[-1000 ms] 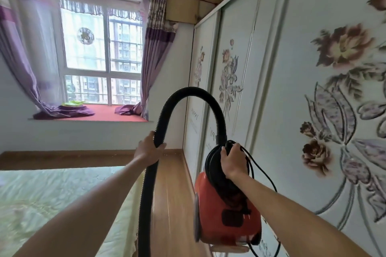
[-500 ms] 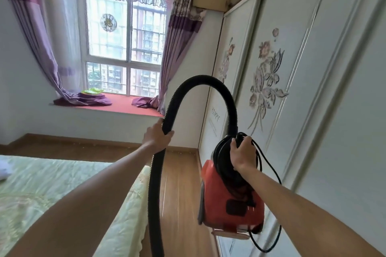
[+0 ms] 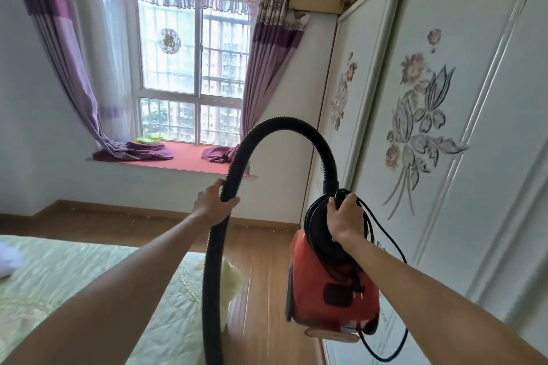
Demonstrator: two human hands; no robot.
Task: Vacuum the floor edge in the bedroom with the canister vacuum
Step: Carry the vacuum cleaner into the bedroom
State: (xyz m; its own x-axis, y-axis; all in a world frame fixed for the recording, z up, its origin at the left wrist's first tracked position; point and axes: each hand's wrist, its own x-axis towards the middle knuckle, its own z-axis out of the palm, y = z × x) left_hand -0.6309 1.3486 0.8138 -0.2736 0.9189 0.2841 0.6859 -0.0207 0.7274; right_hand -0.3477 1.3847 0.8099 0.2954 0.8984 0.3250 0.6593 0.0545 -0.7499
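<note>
Gripping the hose [image 3: 284,124] is the left hand [image 3: 212,204]; the right hand [image 3: 345,216] clutches the lifted canister vacuum [image 3: 332,299].

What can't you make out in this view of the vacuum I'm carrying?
Head view, hose: nozzle end cut off by the bottom edge.
Head view, vacuum: handle covered by the right hand; body motion-blurred.
Head view, floor: edge by the wardrobe partly hidden behind the vacuum.
</note>
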